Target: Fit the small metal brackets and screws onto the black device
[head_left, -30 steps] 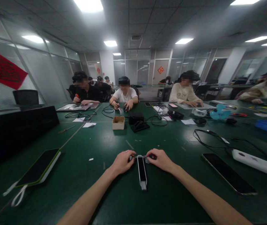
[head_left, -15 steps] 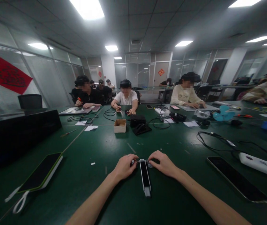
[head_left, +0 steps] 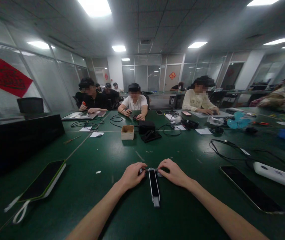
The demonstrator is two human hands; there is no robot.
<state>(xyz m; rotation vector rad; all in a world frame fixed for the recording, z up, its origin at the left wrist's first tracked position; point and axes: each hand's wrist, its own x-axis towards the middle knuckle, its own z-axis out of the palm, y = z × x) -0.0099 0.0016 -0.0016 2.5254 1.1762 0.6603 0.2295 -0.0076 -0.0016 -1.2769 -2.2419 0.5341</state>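
1. Green bench mat [head_left: 187, 206] lies under our left hand [head_left: 132, 175] and right hand [head_left: 174, 172], both curled inward, pinching small dark fittings [head_left: 140, 171] at the bar's top end.
2. We judge that even pressure from both sides would keep the bar flat and straight.
3. That black-and-white bar [head_left: 154, 186] lies between our hands, its long end pointing toward us.
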